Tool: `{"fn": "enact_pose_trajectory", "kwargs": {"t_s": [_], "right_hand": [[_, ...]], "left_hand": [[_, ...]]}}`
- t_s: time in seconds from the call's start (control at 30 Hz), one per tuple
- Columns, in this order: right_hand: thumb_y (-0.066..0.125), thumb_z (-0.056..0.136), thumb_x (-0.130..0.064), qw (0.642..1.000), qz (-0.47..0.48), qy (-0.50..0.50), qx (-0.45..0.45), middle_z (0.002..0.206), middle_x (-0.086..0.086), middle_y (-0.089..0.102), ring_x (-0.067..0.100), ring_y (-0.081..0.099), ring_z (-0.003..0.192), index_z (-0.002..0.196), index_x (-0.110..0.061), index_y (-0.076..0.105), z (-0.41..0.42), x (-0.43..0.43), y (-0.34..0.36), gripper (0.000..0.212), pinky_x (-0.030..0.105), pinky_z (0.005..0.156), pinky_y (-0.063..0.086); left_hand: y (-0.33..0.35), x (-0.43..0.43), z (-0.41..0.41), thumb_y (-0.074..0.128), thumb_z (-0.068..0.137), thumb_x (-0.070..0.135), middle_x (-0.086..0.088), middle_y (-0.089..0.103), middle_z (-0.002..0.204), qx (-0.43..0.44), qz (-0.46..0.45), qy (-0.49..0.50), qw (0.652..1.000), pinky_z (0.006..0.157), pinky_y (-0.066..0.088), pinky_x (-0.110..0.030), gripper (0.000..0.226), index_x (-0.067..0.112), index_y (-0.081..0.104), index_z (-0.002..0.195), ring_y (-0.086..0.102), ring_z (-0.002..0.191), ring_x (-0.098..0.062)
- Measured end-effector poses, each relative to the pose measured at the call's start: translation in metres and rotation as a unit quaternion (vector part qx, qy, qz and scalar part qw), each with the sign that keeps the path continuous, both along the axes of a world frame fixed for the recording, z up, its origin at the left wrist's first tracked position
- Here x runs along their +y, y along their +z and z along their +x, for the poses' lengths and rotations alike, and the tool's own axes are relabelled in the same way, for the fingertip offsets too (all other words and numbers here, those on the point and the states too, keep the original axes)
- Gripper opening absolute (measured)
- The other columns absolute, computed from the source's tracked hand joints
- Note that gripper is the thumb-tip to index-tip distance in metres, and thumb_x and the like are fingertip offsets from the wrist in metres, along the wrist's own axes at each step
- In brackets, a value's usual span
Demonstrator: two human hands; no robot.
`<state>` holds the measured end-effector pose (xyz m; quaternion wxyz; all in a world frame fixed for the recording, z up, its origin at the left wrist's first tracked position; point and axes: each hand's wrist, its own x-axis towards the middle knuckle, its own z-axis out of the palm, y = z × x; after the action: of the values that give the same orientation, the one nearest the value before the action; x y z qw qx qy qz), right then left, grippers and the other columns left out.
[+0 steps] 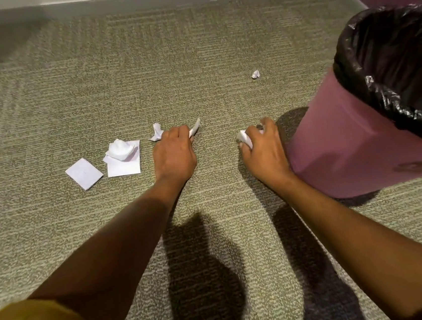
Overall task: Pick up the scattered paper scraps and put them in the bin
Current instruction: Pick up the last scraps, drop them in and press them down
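One purple plastic bin [340, 150], black bag liner [388, 60]; contents unseen.
Five white paper scraps [123, 158] on carpet; left hand [174, 155] and right hand [262, 144] each grip one more.

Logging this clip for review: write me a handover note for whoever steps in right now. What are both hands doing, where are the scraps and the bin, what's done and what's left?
Left hand: closed on a white paper strip, low over the carpet.
Right hand: closed on a white paper scrap, beside the bin.
Purple bin with black plastic liner: upright, at the right; contents cannot be judged.
Still on the grey-green carpet: flat white rectangle, crumpled white wad on a flat white sheet, small crumpled scrap, tiny crumpled ball farther away.
Left: drop both held pieces in, then collect those five.
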<state>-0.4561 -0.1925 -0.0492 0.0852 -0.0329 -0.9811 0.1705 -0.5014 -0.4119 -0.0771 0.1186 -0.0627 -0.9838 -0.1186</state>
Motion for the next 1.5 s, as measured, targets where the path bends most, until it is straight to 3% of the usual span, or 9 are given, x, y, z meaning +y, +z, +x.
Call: {"fn": "enact_pose_trajectory", "kwargs": {"t_s": [0.1,0.4,0.53,0.63,0.8,1.0,1.17,1.27,1.5], "right_hand": [[0.058,0.104,-0.029,0.998,0.028,-0.051,0.018,0.142,0.016,0.050,0.030,0.048,0.125,0.133,-0.009,0.051,-0.009,-0.016,-0.021,0.036,0.048,0.107,0.049],[0.063,0.103,-0.012,0.993,0.010,-0.077,0.084,0.119,0.007,0.061,0.020,0.047,0.102,0.124,-0.012,0.054,-0.101,-0.021,-0.029,0.023,0.037,0.086,0.049],[0.071,0.099,-0.011,0.988,-0.013,-0.119,0.100,0.136,0.015,0.056,0.030,0.055,0.120,0.139,-0.005,0.050,-0.154,-0.009,-0.033,0.046,0.043,0.101,0.054],[0.072,0.098,-0.017,0.984,-0.023,-0.160,0.072,0.162,0.018,0.034,0.037,0.049,0.139,0.160,-0.010,0.031,-0.186,0.001,-0.034,0.076,0.045,0.106,0.054],[0.058,0.105,-0.033,0.985,0.000,-0.174,0.011,0.177,0.016,0.010,0.048,0.049,0.138,0.169,-0.018,0.019,-0.222,0.017,-0.028,0.077,0.051,0.103,0.052],[0.046,0.108,-0.041,0.988,0.063,-0.132,-0.044,0.152,0.017,0.050,0.045,0.056,0.129,0.151,-0.007,0.049,-0.237,0.026,-0.023,0.055,0.051,0.101,0.051],[0.053,0.108,-0.032,0.986,0.104,-0.132,0.022,0.144,0.021,0.049,0.041,0.060,0.118,0.142,-0.001,0.049,-0.221,0.015,-0.033,0.046,0.047,0.082,0.056],[0.057,0.108,-0.027,0.985,0.101,-0.136,0.021,0.140,0.020,0.053,0.034,0.061,0.113,0.140,-0.004,0.050,-0.214,0.013,-0.034,0.040,0.037,0.076,0.049],[0.063,0.107,-0.020,0.993,0.054,-0.100,0.045,0.124,0.011,0.063,0.016,0.051,0.093,0.133,-0.009,0.055,-0.145,-0.005,-0.028,0.030,0.028,0.074,0.042]], "left_hand": [[0.003,0.004,-0.006,0.055,0.100,0.022,-0.009,0.067,0.105,-0.018,-0.003,0.017,1.000,0.068,0.047,-0.043,0.016,0.015,0.054,0.115,0.064,0.093,-0.031],[0.010,0.013,-0.037,0.055,0.102,0.019,-0.011,0.072,0.082,-0.052,-0.013,0.056,0.997,0.055,0.035,-0.036,0.021,0.017,0.050,0.122,0.070,0.071,-0.032],[0.007,0.016,-0.050,0.057,0.100,0.019,-0.010,0.072,0.082,-0.047,-0.004,0.042,0.998,0.055,0.037,-0.036,0.024,0.017,0.048,0.122,0.071,0.072,-0.032],[0.004,0.016,-0.053,0.058,0.101,0.021,-0.008,0.070,0.078,-0.030,-0.002,0.040,0.999,0.053,0.036,-0.035,0.023,0.019,0.047,0.121,0.068,0.068,-0.030],[-0.002,0.012,-0.054,0.057,0.099,0.020,-0.006,0.067,0.074,-0.001,-0.005,0.029,1.000,0.050,0.035,-0.032,0.022,0.019,0.047,0.119,0.061,0.059,-0.025],[-0.005,0.011,-0.056,0.057,0.100,0.023,-0.001,0.060,0.068,0.002,-0.014,0.033,0.999,0.047,0.034,-0.030,0.021,0.020,0.045,0.116,0.047,0.054,-0.019],[-0.004,0.012,-0.057,0.054,0.101,0.023,0.001,0.055,0.067,-0.009,-0.014,0.033,0.999,0.046,0.038,-0.029,0.018,0.020,0.047,0.117,0.048,0.054,-0.018],[-0.005,0.010,-0.057,0.053,0.101,0.024,0.001,0.057,0.067,-0.018,-0.023,0.028,0.999,0.044,0.041,-0.028,0.019,0.019,0.045,0.118,0.052,0.053,-0.017],[0.001,0.012,-0.055,0.056,0.101,0.023,-0.004,0.065,0.074,-0.037,-0.013,0.038,0.999,0.049,0.040,-0.032,0.025,0.020,0.045,0.123,0.049,0.058,-0.021]]}}
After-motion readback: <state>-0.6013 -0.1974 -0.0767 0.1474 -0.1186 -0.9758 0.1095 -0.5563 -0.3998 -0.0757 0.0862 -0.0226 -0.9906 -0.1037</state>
